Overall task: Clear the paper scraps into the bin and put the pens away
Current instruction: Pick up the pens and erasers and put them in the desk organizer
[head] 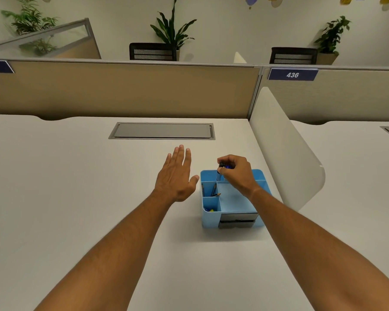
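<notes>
A light blue desk organizer with several compartments stands on the white desk, right of centre. My right hand hovers over its back left compartment, fingers closed on the tops of a few pens that stand upright, their lower ends inside that compartment. My left hand is flat and spread with nothing in it, just left of the organizer, its thumb close to the rim. Pencils lean in a middle left compartment. No paper scraps or bin are in view.
A grey cable hatch is set into the desk behind my hands. A white rounded divider rises right of the organizer. Beige partition panels close off the back of the desk. Small coloured items lie in the organizer's front left compartment.
</notes>
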`<state>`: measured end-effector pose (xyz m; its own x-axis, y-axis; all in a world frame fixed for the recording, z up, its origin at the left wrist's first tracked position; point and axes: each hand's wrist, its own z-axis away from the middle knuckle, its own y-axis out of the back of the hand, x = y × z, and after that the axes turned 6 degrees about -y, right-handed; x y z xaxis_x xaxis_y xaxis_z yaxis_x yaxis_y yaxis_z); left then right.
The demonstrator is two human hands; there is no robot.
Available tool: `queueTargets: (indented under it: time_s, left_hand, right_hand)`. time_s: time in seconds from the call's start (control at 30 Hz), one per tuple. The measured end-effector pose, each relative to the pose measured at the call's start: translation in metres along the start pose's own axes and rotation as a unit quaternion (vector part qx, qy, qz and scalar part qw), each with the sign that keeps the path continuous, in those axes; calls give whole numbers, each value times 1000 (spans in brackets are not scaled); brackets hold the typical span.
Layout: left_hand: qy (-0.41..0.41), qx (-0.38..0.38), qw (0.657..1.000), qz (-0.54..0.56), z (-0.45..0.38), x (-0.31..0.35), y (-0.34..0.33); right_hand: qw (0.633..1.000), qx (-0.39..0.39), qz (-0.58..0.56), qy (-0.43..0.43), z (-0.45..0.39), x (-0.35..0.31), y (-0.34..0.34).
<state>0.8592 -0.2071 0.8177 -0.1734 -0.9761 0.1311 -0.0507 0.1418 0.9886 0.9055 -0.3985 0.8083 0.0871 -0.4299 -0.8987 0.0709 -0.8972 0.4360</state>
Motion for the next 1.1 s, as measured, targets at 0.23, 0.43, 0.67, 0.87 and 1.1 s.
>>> queueTargets:
  time_s: [0.23,0.43,0.67,0.87,1.1]
  left_hand:
    - [1,18,1000,-5,3,9,10]
    - [0,57,998,-17,7,22,27]
    - [14,96,993,-67,22,32,51]
    - [41,124,986,-104,54,37,58]
    - [66,126,983,-113,103,33,64]
  right_hand:
    - [996,16,76,41,9,-15,6]
    - [945,41,285,155,15,-31,17]
    - [889,85,388,226,23,-52,27]
    - [870,84,420,242,43,-61,24]
    - [867,74,428,245,80,-65,8]
